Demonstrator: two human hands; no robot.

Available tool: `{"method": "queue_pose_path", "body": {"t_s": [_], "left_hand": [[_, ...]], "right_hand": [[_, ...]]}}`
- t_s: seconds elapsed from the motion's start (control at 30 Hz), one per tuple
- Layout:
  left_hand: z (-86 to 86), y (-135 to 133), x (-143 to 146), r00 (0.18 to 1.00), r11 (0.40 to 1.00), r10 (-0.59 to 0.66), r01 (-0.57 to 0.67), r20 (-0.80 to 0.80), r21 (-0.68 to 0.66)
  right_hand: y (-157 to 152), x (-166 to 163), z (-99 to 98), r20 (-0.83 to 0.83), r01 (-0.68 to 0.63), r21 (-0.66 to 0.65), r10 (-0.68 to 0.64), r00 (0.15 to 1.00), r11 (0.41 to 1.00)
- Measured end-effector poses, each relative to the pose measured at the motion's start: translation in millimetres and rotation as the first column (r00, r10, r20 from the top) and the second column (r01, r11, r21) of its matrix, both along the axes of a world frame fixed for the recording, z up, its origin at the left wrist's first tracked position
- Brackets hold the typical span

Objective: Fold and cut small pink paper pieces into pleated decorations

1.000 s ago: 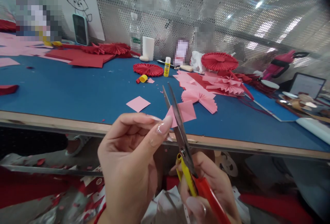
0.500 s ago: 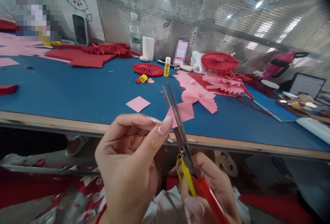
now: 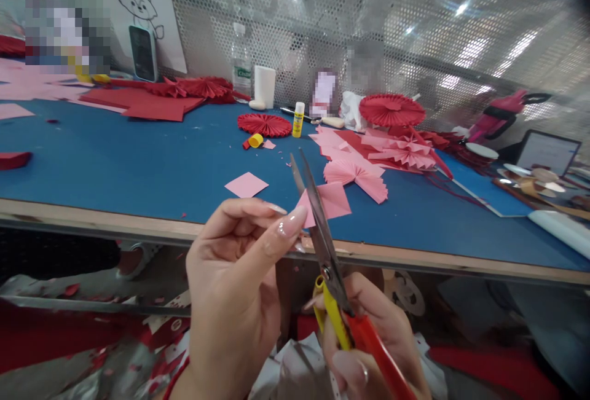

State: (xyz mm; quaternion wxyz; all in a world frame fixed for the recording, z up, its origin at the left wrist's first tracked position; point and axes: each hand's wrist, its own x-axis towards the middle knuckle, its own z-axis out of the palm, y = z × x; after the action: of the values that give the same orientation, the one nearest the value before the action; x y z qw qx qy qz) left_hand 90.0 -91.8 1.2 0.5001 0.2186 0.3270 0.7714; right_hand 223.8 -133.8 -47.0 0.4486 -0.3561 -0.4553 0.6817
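Note:
My left hand (image 3: 235, 271) pinches a square of pink paper (image 3: 326, 202) between thumb and fingertips, above the table's front edge. My right hand (image 3: 369, 341) grips a pair of scissors (image 3: 328, 262) with red and yellow handles. The steel blades stand slightly apart, and the paper's edge lies between them. Part of the paper is hidden behind the blades. The lower fingers of my right hand are partly hidden by the handles.
The blue-topped table (image 3: 138, 160) has a wooden front edge. On it lie a loose pink square (image 3: 246, 184), pleated pink paper fans (image 3: 354, 177), red paper fans (image 3: 264, 125) and a glue stick (image 3: 298, 120). A perforated metal wall (image 3: 295, 19) stands behind.
My left hand has shifted slightly right and upward with the pink paper. The scissors remain at the paper's edge, with little visible movement.

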Motion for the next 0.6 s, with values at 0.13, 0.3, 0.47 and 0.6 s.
{"method": "queue_pose_path", "body": {"t_s": [0.13, 0.3, 0.47, 0.6], "left_hand": [[0.1, 0.8, 0.0, 1.000, 1.000, 0.015, -0.015, -0.016, -0.002], [-1.8, 1.0, 0.3, 0.997, 0.998, 0.055, -0.054, -0.057, 0.023], [-1.4, 1.8, 0.5, 0.991, 0.995, 0.098, -0.094, -0.090, 0.041], [-1.5, 4.0, 1.8, 0.986, 0.989, 0.134, -0.128, -0.095, 0.068]], "right_hand": [[-0.7, 0.0, 3.4, 0.005, 0.018, -0.006, -0.018, 1.000, 1.000], [-2.4, -1.4, 10.3, 0.005, 0.057, -0.068, -0.057, 0.998, 0.996], [-1.9, -2.8, 9.8, 0.009, 0.082, -0.086, -0.082, 0.997, 0.993], [-0.3, -2.2, 5.1, 0.006, 0.077, -0.037, -0.076, 0.997, 0.996]]}}
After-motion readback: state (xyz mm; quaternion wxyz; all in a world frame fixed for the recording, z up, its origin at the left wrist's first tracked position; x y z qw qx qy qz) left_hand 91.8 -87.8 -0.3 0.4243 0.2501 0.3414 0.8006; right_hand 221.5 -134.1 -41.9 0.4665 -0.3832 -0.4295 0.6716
